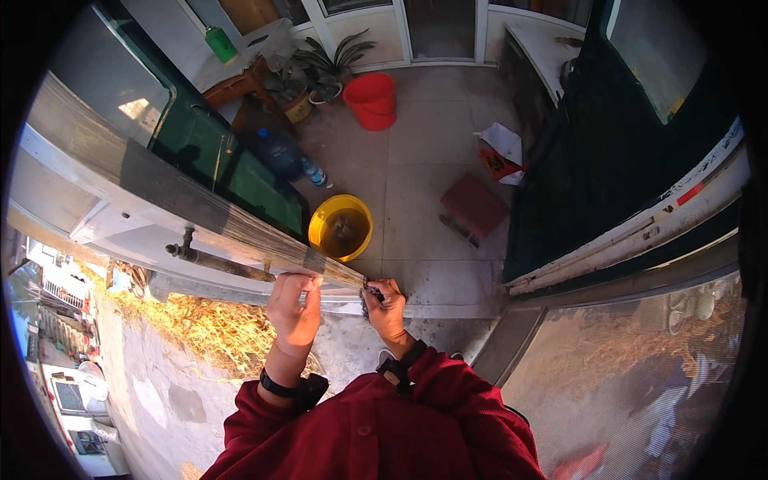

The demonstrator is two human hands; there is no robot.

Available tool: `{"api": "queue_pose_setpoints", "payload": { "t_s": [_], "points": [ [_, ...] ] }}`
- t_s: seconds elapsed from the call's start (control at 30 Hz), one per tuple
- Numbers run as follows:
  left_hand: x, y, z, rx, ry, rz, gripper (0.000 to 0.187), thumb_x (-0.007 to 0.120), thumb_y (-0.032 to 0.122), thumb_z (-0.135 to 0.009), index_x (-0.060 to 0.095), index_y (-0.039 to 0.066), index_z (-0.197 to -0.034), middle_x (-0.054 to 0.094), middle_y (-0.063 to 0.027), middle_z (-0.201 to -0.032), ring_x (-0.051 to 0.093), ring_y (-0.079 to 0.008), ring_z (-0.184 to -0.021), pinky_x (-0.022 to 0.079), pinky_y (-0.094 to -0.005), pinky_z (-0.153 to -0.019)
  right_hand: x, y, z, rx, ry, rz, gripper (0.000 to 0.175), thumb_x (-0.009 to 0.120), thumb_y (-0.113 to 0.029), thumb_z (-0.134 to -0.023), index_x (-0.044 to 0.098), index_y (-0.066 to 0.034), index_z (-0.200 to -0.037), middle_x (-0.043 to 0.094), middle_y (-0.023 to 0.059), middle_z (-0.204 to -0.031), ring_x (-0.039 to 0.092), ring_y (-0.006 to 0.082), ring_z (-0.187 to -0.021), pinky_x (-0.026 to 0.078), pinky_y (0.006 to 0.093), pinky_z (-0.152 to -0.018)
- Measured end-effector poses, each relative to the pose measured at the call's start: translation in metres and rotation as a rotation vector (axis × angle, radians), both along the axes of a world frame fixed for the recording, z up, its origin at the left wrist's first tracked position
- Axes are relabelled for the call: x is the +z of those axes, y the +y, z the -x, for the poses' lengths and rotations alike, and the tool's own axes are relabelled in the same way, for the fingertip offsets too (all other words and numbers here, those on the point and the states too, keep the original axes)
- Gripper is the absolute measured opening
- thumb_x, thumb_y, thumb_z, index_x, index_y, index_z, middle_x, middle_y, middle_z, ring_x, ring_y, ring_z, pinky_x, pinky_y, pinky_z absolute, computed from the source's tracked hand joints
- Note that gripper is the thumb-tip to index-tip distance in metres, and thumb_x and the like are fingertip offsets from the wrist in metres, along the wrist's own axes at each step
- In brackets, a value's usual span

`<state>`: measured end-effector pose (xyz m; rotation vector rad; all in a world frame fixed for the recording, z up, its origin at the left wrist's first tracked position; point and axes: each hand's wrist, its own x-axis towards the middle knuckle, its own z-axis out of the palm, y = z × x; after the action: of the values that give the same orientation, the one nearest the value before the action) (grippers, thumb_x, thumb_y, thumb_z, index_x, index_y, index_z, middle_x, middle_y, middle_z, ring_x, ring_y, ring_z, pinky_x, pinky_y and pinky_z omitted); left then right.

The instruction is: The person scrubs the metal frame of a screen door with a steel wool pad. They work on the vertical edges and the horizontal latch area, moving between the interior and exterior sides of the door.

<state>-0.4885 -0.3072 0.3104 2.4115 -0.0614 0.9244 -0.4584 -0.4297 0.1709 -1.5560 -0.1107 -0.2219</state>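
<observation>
My right hand (389,307) is closed around a dark grey, frizzy scouring pad (365,306), part of which sticks out past the thumb. The pad presses against the lower visible end of a weathered wooden door post (228,213). To its left, my left hand (293,312) is raised beside the same post, fingers curled and thumb against the forefinger. I see nothing in that hand, though its inner side is hidden. A metal pipe (228,264) with a fitting ends just above my left knuckles. Behind the post stands a yellow bucket (314,231) with murky water in it.
Green doors (258,186) stand to either side. Inside are a red bucket (371,102), a low red stool (475,205), a bag (503,150), plastic bottles (279,153) and potted plants (327,72). Straw (210,330) lies outside at left; a mesh screen (624,372) is at right.
</observation>
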Motion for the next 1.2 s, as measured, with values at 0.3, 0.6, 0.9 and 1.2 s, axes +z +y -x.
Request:
{"api": "queue_pose_setpoints", "payload": {
  "t_s": [0.3, 0.6, 0.9, 1.2],
  "points": [
    [0.004, 0.002, 0.003, 0.021, 0.024, -0.065, 0.021, 0.072, -0.007, -0.077, 0.057, 0.006, -0.083, 0.065, -0.0113, -0.083, 0.063, -0.0292, -0.073, 0.052, -0.0345, -0.066, 0.101, 0.007, -0.012, 0.04, -0.56, -0.102, 0.026, 0.072, 0.009, -0.075, 0.066, 0.0033, -0.099, 0.063, 0.0153, -0.101, 0.062, 0.0295, -0.089, 0.051, 0.035, -0.079],
    [0.005, 0.003, 0.01, -0.095, 0.013, 0.066, 0.025, 0.06, -0.011, -0.075, 0.052, 0.005, -0.094, 0.057, -0.0154, -0.086, 0.059, -0.0358, -0.075, 0.051, -0.0394, -0.069, 0.059, -0.015, 0.01, 0.031, -0.434, 0.179, 0.033, 0.077, 0.006, -0.072, 0.064, 0.0019, -0.102, 0.061, 0.0176, -0.104, 0.061, 0.0323, -0.092, 0.053, 0.0401, -0.08],
    [0.0, 0.014, 0.023, -0.11, 0.133, 0.308, 0.03, 0.052, -0.011, -0.077, 0.047, 0.004, -0.103, 0.058, -0.015, -0.088, 0.061, -0.0335, -0.078, 0.051, -0.0372, -0.072, 0.137, 0.019, -0.016, -0.073, -0.978, 0.312, 0.051, 0.082, 0.0, -0.063, 0.065, -0.009, -0.111, 0.053, 0.0094, -0.107, 0.056, 0.0319, -0.095, 0.05, 0.0406, -0.078],
    [-0.055, 0.06, 0.049, -0.27, 0.258, 0.257, 0.028, 0.051, -0.013, -0.074, 0.047, 0.004, -0.095, 0.054, -0.0175, -0.091, 0.059, -0.0409, -0.08, 0.049, -0.0448, -0.067, 0.136, 0.008, -0.013, -0.095, -0.981, 0.367, 0.045, 0.079, 0.008, -0.062, 0.066, -0.0071, -0.102, 0.051, 0.0096, -0.098, 0.056, 0.0303, -0.089, 0.049, 0.0386, -0.075]
  ]
}}
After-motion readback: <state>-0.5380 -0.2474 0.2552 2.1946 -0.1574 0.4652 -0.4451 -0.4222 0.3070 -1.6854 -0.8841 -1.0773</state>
